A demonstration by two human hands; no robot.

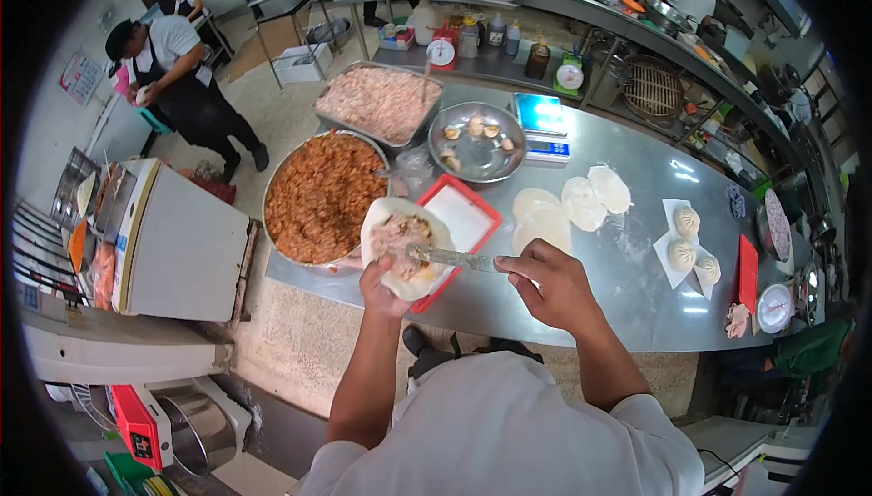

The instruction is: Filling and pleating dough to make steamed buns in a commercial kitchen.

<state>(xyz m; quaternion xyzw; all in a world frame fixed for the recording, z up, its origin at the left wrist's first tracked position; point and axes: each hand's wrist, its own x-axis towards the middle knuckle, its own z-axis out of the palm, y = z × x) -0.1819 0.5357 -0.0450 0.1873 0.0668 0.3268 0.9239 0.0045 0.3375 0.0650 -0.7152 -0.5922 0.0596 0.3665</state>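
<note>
A round dough wrapper (436, 283) rests in my left hand (387, 288), with pale and brownish meat filling (402, 240) spread in its middle. My right hand (548, 283) grips the end of a flat metal spatula (463, 259), whose smeared tip lies on the filling. Under the wrapper is a red-rimmed tray (492, 213) with a white inside. To its left stands a large round pan of reddish-brown filling (323, 199). Several flat dough rounds (541, 227) lie partly overlapped on the steel table beyond my right hand.
Behind are a rectangular pan of pale minced meat (381, 101), a steel bowl (480, 162) holding several egg pieces and a digital scale (545, 138). Three pleated buns (681, 254) sit on paper at right, near a red tray (746, 271). Co-workers (167, 53) stand at far left and back.
</note>
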